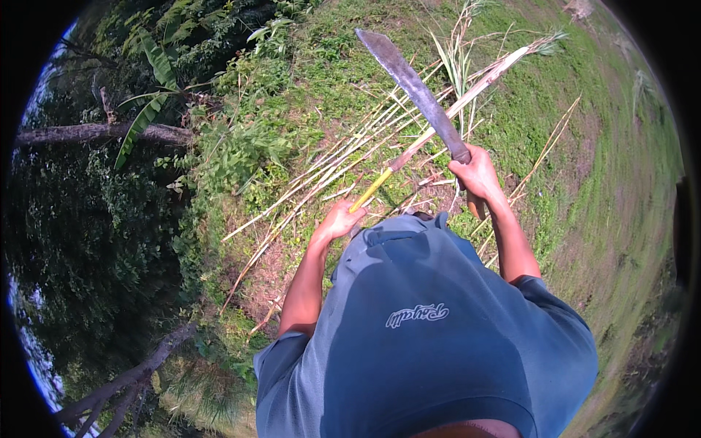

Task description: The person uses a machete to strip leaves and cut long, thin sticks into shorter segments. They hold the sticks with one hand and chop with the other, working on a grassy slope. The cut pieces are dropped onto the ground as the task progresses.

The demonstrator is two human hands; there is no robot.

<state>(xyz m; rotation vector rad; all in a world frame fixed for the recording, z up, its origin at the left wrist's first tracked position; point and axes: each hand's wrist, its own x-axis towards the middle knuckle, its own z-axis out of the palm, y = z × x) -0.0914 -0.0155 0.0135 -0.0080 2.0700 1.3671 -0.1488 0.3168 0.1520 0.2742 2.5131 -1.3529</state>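
Note:
My left hand (338, 220) is closed round the near end of a long stalk (375, 187) that looks like sugarcane. Near the hand it is bare and yellow; beyond that, pale dry sheath wraps it up to the leafy tip at the far right. My right hand (478, 174) grips a machete (416, 91) by its brown handle, part of which shows below the fist. The long dark blade points up and to the far left, crossing above the stalk in this view. Whether blade and stalk touch, I cannot tell.
Several cut stalks (321, 172) lie across the grass beyond my left hand. Thin dry stems (549, 142) lie to the right. Green leafy tops (458, 62) lie at the far side. Dense bushes and a fallen trunk (102, 133) stand on the left.

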